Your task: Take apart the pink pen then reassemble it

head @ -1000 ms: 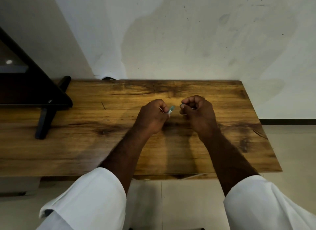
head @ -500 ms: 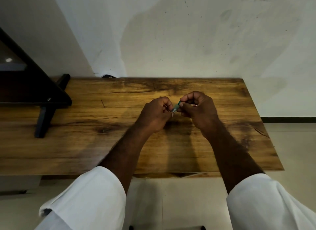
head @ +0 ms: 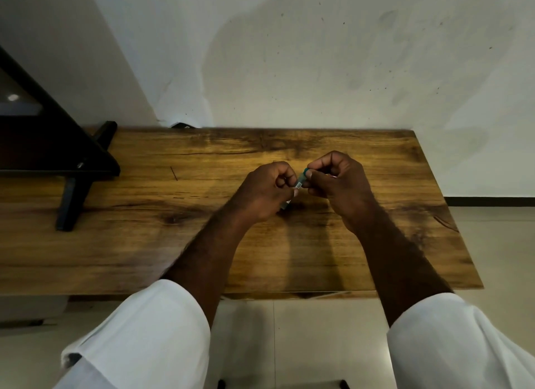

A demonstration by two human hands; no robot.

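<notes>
Both my hands are held together just above the middle of the wooden table [head: 202,244]. My left hand [head: 265,193] is closed around the pen's barrel [head: 298,183], of which only a short pale piece with a barcode label shows between the hands. A bit of the barrel's lower end pokes out under the left hand. My right hand [head: 337,180] pinches a small teal end piece [head: 304,173] at the barrel's upper tip. The two pieces touch. No pink colour is visible in this dim light; most of the pen is hidden by my fingers.
A dark monitor with a black stand [head: 72,192] occupies the table's left side. A white wall [head: 289,56] runs along the table's far edge. The table's right edge drops to a tiled floor [head: 492,258]. My white sleeves fill the lower corners.
One second ago the hands were apart with a gap between them. They have come together, and the teal piece in the right hand now meets the barrel held by the left.
</notes>
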